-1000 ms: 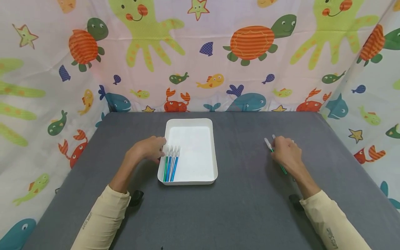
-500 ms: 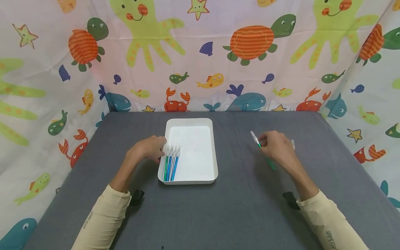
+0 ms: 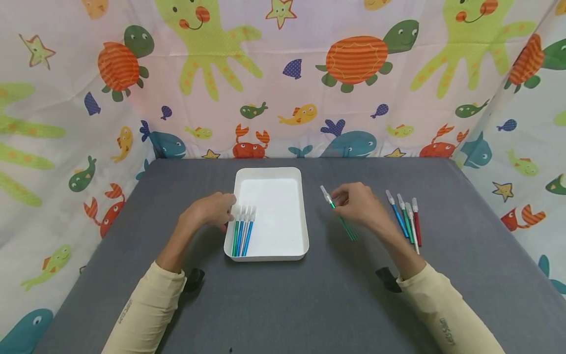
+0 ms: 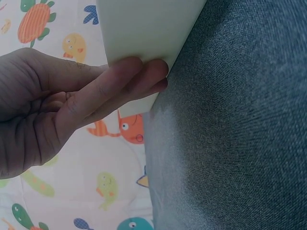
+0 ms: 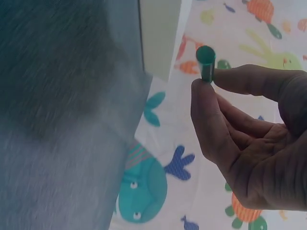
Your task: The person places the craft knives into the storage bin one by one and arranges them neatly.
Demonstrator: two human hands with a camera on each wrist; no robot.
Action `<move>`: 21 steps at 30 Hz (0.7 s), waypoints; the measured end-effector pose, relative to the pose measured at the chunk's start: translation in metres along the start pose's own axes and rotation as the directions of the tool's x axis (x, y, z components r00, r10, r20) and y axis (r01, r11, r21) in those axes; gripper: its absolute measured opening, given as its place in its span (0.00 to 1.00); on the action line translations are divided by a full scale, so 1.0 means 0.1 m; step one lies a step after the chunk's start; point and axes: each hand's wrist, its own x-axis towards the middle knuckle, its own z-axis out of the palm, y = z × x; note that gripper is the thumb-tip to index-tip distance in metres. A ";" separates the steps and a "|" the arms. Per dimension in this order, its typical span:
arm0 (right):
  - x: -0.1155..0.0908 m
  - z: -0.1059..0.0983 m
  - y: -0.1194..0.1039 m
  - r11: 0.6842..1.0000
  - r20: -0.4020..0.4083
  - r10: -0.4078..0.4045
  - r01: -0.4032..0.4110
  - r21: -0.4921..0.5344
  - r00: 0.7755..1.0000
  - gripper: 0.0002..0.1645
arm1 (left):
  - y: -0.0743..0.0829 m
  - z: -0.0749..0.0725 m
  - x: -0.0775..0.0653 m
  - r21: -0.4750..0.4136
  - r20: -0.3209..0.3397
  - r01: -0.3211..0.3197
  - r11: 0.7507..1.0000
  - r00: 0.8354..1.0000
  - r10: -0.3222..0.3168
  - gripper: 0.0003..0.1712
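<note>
My left hand [image 3: 211, 210] pinches the left wall of a white tray [image 3: 305, 231], its fingers outside the wall in the left wrist view. Inside the tray, several capped craft knives [image 3: 242, 238] lie side by side along the left edge, in green, blue and silver. Just right of the tray, my right hand [image 3: 357, 204] holds a slim green craft knife [image 3: 346, 227] with a clear cap between thumb and fingers, tilted above the table. Its round green end [image 5: 206, 55] faces the camera in the right wrist view.
To the right on the grey table [image 3: 283, 305] lie several more capped craft knives [image 3: 417, 227], blue, green, silver and red, partly behind the right forearm. A patterned sea-animal curtain [image 3: 283, 73] surrounds the table at the back and sides.
My right hand has lifted the green craft knife from the group on the right and carried it left toward the tray. My left hand and the tray have stayed in place.
</note>
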 end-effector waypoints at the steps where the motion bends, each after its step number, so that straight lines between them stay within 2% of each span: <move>1: 0.02 0.02 -0.03 1.000 0.010 0.001 -0.002 0.014 1.000 0.18 | 0.00 0.00 0.00 0.003 -0.001 0.000 1.000 1.000 0.000 0.26; 7: 0.15 0.17 -0.23 0.996 0.047 0.012 -0.016 0.086 0.999 0.20 | 0.00 0.00 0.00 0.006 -0.006 0.004 1.000 1.000 -0.004 0.27; 14: 0.28 0.47 -0.52 0.977 0.109 0.055 -0.076 0.199 0.993 0.19 | 0.00 0.01 0.00 0.015 -0.023 -0.016 1.000 1.000 0.016 0.24; 21: 0.37 0.79 -0.72 0.976 0.160 0.096 -0.124 0.177 0.982 0.17 | 0.00 0.02 -0.02 -0.012 -0.039 -0.039 0.999 0.998 0.039 0.21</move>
